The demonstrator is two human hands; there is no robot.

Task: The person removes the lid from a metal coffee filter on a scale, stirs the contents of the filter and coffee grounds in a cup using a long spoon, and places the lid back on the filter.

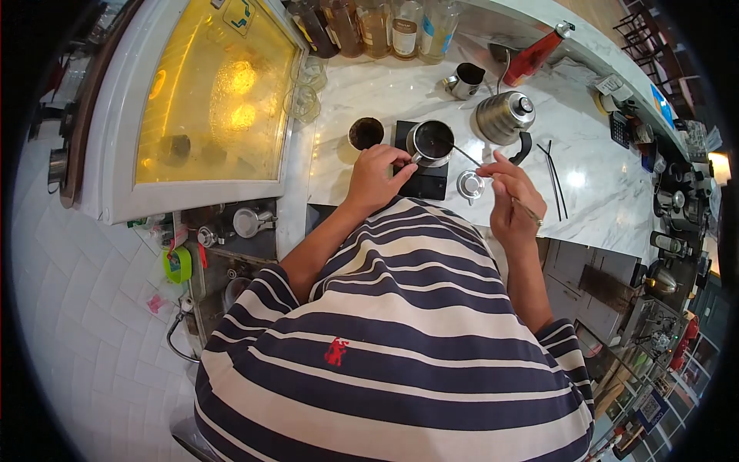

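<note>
A metal cup [433, 142] with dark contents stands on a black scale [425, 185]. My left hand [377, 175] is closed on the cup's handle at its lower left. Closed round a long thin spoon [466, 157], my right hand [514, 196] is to the right, and the spoon's far end reaches into the cup. Left of the scale is a second cup [366, 134] with dark contents. A small round metal lid [470, 185] lies between the scale and my right hand.
Behind my right hand stand a steel kettle [505, 117] and a small pitcher [465, 81]. Two black straws [556, 181] lie at the right. Bottles [373, 29] line the back, beside glasses [301, 102] and a yellow-lit glass case [219, 92] at the left.
</note>
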